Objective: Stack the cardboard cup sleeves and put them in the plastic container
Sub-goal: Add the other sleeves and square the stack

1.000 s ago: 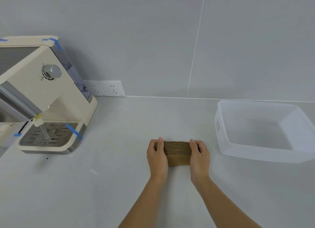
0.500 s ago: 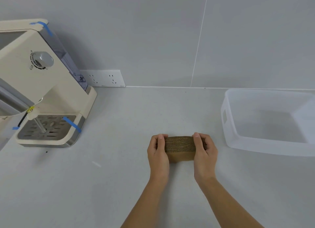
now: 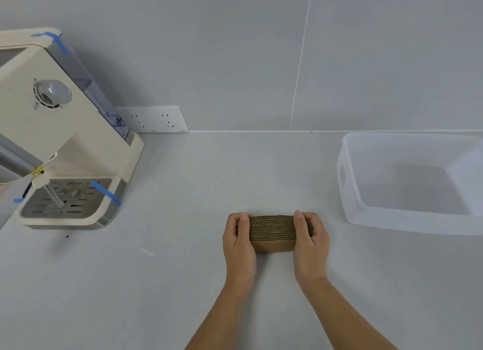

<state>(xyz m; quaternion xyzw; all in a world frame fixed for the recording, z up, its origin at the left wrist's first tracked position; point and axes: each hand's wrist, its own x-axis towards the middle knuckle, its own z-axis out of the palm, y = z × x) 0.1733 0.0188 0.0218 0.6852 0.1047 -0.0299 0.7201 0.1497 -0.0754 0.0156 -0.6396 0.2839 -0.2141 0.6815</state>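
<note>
With the cardboard cup sleeves (image 3: 271,232) already gathered into one squared stack between our palms, we judge the stacking half of the job to be done, or nearly so. What is left is the transfer: the plastic container (image 3: 350,192) stands empty off to our right, well apart from the stack, and nothing has gone into it yet.

Our left hand (image 3: 239,241) presses against the left end of the stack, thumb lying over its top edge, and our right hand (image 3: 311,238) mirrors it on the right end, so both hands grasp the sleeves by squeezing them between them. The stack sits low over the pale countertop (image 3: 183,284); whether it rests on it or is lifted just clear we cannot tell.

The sleeves are brown corrugated card, flattened, their fluted edges showing as fine dotted rows along the top face, with a smooth kraft side facing us. Packed together they form a shallow, slightly curved block. The container is translucent, frosted plastic, rectangular with rounded corners, sloping walls and a cut-out handle slot in its near left wall. At far left stands a cream coffee machine (image 3: 57,140) with blue tape strips and a metal drip grille, beside a white wall socket (image 3: 154,119).
</note>
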